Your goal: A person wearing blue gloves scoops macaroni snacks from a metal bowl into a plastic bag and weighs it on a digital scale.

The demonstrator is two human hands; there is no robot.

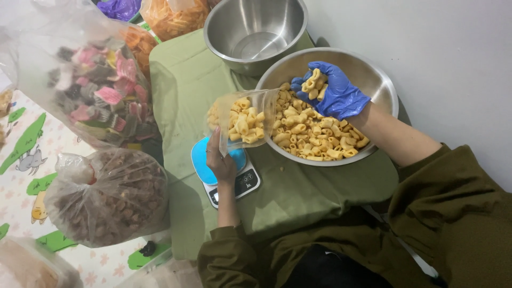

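My left hand, bare, holds a small clear plastic bag partly filled with yellow tube-shaped snacks, above a blue digital kitchen scale. My right hand, in a blue glove, grips a handful of the same snacks just over a large steel bowl that holds a heap of them. The bag's open mouth faces the bowl's near-left rim.
An empty steel bowl stands behind, on the green cloth-covered surface. To the left lie big clear bags: pink and dark snacks, brown snacks, orange snacks. A patterned mat covers the floor; a white wall is at right.
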